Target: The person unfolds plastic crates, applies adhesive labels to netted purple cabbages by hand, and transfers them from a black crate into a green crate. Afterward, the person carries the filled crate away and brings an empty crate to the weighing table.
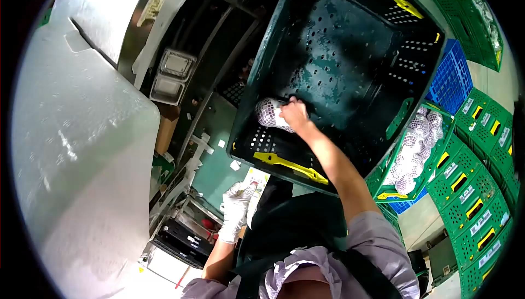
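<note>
My bare right hand (294, 114) reaches into a large dark green crate (350, 80) and is closed on a netted bag (268, 113) of round produce near the crate's left side. My left hand (238, 203) wears a white glove and is closed on a printed label strip (256, 183), below the crate's yellow handle (290, 166). Between the right hand's fingers, part of the netted bag is hidden.
A green crate (383, 187) with several netted bags (413, 151) stands at right, beside stacked green crates (465, 189) and a blue crate (449, 75). Clear plastic trays (174, 76) lie left of the large crate. A metal surface (82, 151) fills the left.
</note>
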Demonstrator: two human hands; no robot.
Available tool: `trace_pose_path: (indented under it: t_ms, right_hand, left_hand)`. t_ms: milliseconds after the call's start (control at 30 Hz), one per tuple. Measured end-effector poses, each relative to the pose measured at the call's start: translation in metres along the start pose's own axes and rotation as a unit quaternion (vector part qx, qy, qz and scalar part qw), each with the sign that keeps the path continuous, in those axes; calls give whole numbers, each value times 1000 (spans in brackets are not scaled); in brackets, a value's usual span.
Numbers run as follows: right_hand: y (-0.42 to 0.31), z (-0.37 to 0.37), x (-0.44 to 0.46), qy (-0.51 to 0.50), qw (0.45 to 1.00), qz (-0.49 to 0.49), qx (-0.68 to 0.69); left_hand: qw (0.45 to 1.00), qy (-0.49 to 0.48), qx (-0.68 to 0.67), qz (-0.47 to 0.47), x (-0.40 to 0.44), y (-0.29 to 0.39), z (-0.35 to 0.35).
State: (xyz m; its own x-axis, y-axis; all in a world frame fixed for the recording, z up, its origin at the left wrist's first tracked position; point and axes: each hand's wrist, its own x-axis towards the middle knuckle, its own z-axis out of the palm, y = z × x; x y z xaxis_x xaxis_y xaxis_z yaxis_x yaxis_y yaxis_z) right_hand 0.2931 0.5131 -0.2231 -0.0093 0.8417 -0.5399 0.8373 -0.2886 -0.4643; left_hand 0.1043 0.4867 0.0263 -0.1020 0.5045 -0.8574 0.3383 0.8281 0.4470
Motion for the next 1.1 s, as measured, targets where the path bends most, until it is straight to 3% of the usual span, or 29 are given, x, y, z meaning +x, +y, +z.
trace_pose_path:
  t_ms: [100,133,233,300,367,400,433,533,600,667,700,733,767,800,833,867,900,933,967,1100]
  right_hand:
    - [1,-24,7,47,991,38,-122]
    - [2,-26,7,154,982,-2,-107]
    - [-11,-33,-3,194,970,-146,27]
    - [-10,-4,0,97,984,-141,-46]
    - [-6,13,8,-60,997,-26,-30]
    - [-9,16,17,-36,997,-18,-72]
    - [-9,19,22,-36,997,-19,-68]
    - [1,23,47,-244,968,48,18]
    - [0,9,35,-193,979,56,33]
    - [12,8,14,-191,949,136,209]
    - [17,25,9,-154,943,156,248]
    - [20,-7,-12,-162,935,145,280]
    - [32,-3,-27,-117,908,105,388]
    - [38,16,-37,-84,819,70,564]
    - [36,3,-58,-65,767,72,634]
    - [38,0,-77,-35,676,35,735]
    - [33,-36,-111,17,678,39,734]
    - [29,-75,-148,30,624,26,780]
    - [36,-83,-172,67,634,-16,770]
    - [69,-110,-284,208,566,18,798]
  left_hand:
    - [996,33,-82,-12,9,-8,-4]
    - [993,39,-110,-10,14,-10,-5]
    - [996,21,-49,-70,23,3,-4]
    - [990,-1,-131,-55,32,8,6]
    - [990,-9,-129,-49,39,12,8]
    - [991,-8,-124,-39,43,11,8]
    - [992,-6,-118,-34,42,8,8]
    - [993,-6,-111,-35,35,9,10]
    - [994,12,-109,-27,25,11,20]
    - [994,-3,-113,6,15,6,15]
    - [994,-18,-107,25,14,-2,8]
    - [996,-12,-84,37,10,-6,4]
    - [996,-30,-67,45,8,-12,0]
    - [998,-38,-37,28,-3,-2,5]
    - [999,-52,-4,11,-13,7,13]
    - [997,-71,6,32,-16,7,18]
    - [994,-90,15,56,-20,6,21]
    - [990,-131,2,59,-26,9,24]
    - [984,-145,23,99,-24,4,22]
    - [975,-190,64,94,-26,3,41]
